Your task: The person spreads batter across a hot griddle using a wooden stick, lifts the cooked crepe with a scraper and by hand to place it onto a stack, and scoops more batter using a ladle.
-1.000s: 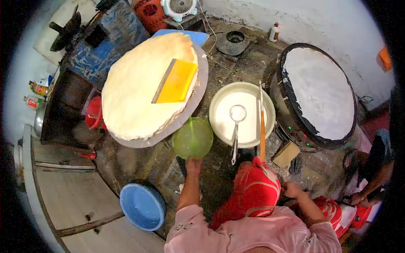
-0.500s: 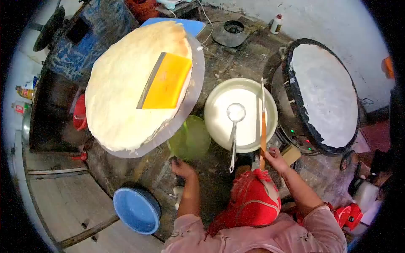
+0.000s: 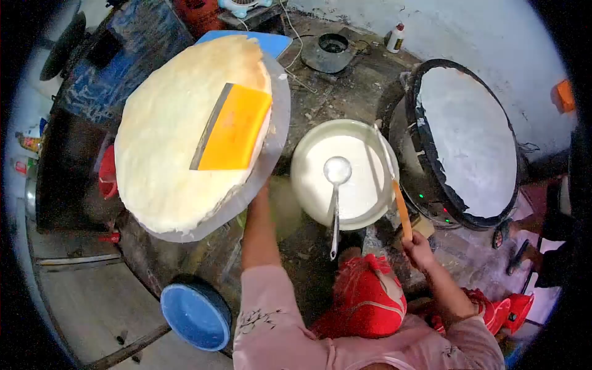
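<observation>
My right hand point(image 3: 419, 250) is closed on the orange handle of a long spreader point(image 3: 401, 209), whose pale blade leans on the rim of a bowl of white batter point(image 3: 298, 185). A metal ladle point(image 3: 337, 191) rests in that bowl. My left forearm reaches forward beside a blurred green bowl point(image 3: 285, 209); the left hand is hidden beneath the edge of the round board point(image 3: 271, 139). On the board lies a stack of large round flatbreads point(image 3: 166, 129), with an orange scraper point(image 3: 234, 132) on top. At the right, a white sheet point(image 3: 468, 135) covers a round black griddle point(image 3: 515, 185).
A blue basin point(image 3: 196, 317) stands at the lower left. A small burner point(image 3: 328, 52) and a white bottle point(image 3: 396, 38) are at the back. Something red point(image 3: 370, 296) is close to my body. Another person's feet point(image 3: 521, 253) show at the right.
My right hand has closed on the spreader's handle and tilted it rightward. My left hand has moved forward, out of sight under the board. The view has shifted slightly.
</observation>
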The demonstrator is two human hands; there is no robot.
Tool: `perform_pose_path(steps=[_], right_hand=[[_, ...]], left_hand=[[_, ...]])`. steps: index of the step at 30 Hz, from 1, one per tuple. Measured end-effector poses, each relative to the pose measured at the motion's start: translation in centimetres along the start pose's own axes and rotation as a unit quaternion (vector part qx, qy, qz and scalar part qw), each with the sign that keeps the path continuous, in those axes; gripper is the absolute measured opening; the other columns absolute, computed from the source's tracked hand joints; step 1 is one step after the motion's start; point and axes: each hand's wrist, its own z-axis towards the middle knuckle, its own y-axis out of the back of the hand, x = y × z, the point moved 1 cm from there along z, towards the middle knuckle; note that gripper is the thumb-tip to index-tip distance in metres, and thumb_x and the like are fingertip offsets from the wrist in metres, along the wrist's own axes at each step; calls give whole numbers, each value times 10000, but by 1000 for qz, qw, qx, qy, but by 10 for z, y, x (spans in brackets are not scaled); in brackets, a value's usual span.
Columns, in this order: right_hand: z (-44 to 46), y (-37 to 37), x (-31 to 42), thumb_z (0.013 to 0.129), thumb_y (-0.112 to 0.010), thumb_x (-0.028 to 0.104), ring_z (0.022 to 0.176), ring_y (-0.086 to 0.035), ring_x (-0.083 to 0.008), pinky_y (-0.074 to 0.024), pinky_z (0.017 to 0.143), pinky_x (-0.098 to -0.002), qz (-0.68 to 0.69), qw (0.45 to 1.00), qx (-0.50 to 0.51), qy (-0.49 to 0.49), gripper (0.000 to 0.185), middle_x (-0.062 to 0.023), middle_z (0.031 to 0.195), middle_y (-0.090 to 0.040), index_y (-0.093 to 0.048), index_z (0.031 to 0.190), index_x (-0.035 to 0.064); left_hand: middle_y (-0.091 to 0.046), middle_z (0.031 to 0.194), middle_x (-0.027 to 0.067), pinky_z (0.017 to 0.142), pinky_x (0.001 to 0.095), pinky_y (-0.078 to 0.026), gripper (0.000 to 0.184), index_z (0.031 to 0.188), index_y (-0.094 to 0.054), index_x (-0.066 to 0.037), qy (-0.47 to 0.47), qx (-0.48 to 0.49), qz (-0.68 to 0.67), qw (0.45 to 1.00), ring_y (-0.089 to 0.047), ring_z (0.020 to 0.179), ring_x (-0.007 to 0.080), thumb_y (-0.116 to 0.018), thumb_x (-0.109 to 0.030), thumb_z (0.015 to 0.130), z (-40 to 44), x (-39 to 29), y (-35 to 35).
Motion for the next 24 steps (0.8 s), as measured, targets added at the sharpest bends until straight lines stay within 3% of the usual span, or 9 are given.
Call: perform_pose_path(steps=[6, 7, 8, 10, 12, 14, 16, 22, 24], right_hand=[[-47, 7, 30, 862, -539, 153, 641, -526, -109, -445, 603, -261, -332, 908, -74, 244, 360, -15, 803, -570, -472, 1196, 35], [-46, 4, 31, 828, -580, 219, 879, -607, -296, -460, 772, -343, -316, 914, -86, 239, 396, -182, 972, -612, -511, 1202, 105], [-52, 0, 44, 828, -580, 219, 879, -607, -296, -460, 772, -343, -320, 913, -79, 241, 396, -182, 972, -612, -511, 1202, 105], [-72, -18, 95, 807, -596, 203, 886, -606, -308, -465, 772, -350, -383, 882, 19, 274, 389, -192, 969, -610, -534, 1187, 142], [-77, -34, 124, 793, -590, 224, 823, -611, -316, -480, 734, -362, -432, 855, 37, 286, 340, -174, 895, -626, -581, 1124, 147], [-76, -52, 143, 718, -618, 173, 633, -592, -304, -476, 576, -375, -626, 698, 55, 342, 375, -153, 760, -605, -598, 1092, 145], [-72, -78, 154, 722, -584, 178, 624, -576, -323, -460, 549, -417, -674, 658, 52, 331, 349, -147, 689, -575, -602, 1070, 162], [-49, -149, 166, 719, -511, 112, 668, -603, -298, -484, 579, -383, -731, 556, 45, 393, 262, -125, 706, -596, -590, 968, 87], [-26, -168, 160, 736, -501, 115, 698, -612, -289, -488, 601, -383, -738, 572, 92, 347, 267, -127, 750, -614, -585, 990, 106]], left_hand=[[-451, 1191, 135, 748, 407, -528, 344, 1168, -478, -63, 42, -2, -103, 994, -538, 946, 285, -519, -65, 827, -159, -33, -14], [-455, 1188, 132, 748, 397, -519, 365, 1182, -474, -74, -15, 63, -10, 998, -540, 946, 274, -540, -102, 824, -167, -8, 13], [-460, 1186, 129, 748, 388, -510, 389, 1196, -470, -84, -82, 117, 75, 987, -542, 946, 263, -561, -139, 821, -174, 17, 40], [-467, 1190, 132, 771, 380, -476, 469, 1197, -467, -47, 61, 47, 179, 981, -530, 976, 249, -629, -165, 773, -241, -18, 20], [-485, 1159, 116, 749, 349, -474, 493, 1213, -458, -47, 23, 82, 246, 966, -533, 935, 232, -634, -161, 767, -243, 18, 53], [-502, 1129, 99, 728, 319, -472, 518, 1229, -449, -46, -11, 117, 316, 941, -537, 893, 215, -639, -157, 760, -257, 33, 63], [-506, 1132, 120, 690, 327, -478, 526, 1233, -431, -37, 83, 8, 380, 921, -541, 896, 226, -635, -156, 763, -278, 37, 56], [-566, 961, 170, 588, 386, -471, 454, 1153, -487, -22, 199, -77, 256, 943, -569, 734, 266, -577, -285, 794, -239, 94, 118], [-589, 852, 176, 606, 416, -471, 353, 998, -568, -8, 1, -42, 536, 843, -577, 698, 269, -550, -304, 806, -234, 67, 123]])
